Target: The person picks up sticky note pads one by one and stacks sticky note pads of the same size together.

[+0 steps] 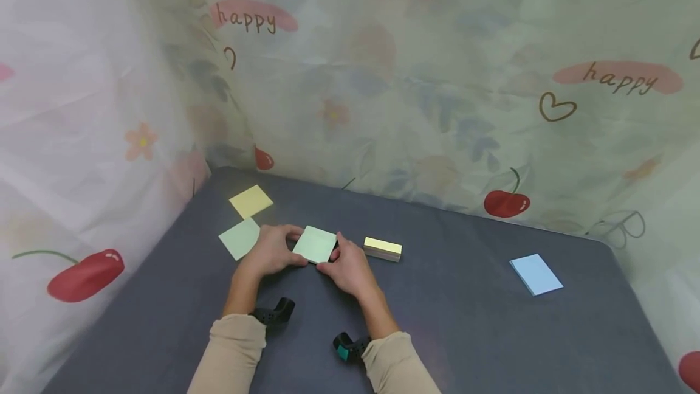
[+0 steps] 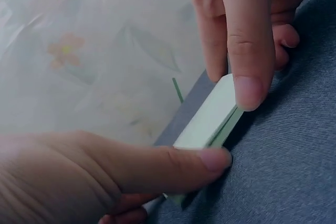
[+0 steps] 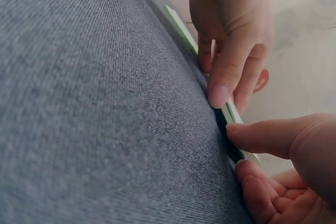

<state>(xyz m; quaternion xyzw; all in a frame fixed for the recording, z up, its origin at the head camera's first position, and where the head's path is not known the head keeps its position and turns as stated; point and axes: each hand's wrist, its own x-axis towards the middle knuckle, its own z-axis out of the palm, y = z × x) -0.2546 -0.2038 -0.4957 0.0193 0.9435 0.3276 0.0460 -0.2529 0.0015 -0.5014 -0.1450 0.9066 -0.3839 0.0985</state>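
Between my two hands is a pale green sticky note pad [image 1: 315,244], low over the dark table. My left hand [image 1: 271,250] grips its left side, with the thumb along the near edge in the left wrist view. The right hand [image 1: 350,265] pinches the right side, thumb at the near corner. A thin dark gap runs between two layers of the pad [image 2: 207,119] in the left wrist view. Beside the left hand lies another pale green pad [image 1: 239,239], partly covered by that hand. Just right of the right hand sits a yellow-topped block of sticky notes [image 1: 383,248].
A yellow pad [image 1: 251,201] lies at the back left, close to the other green pad. Far to the right is a light blue pad [image 1: 536,274]. The grey table [image 1: 465,321] is backed by a printed curtain [image 1: 383,108]. Black cameras [image 1: 276,311] are strapped to both wrists.
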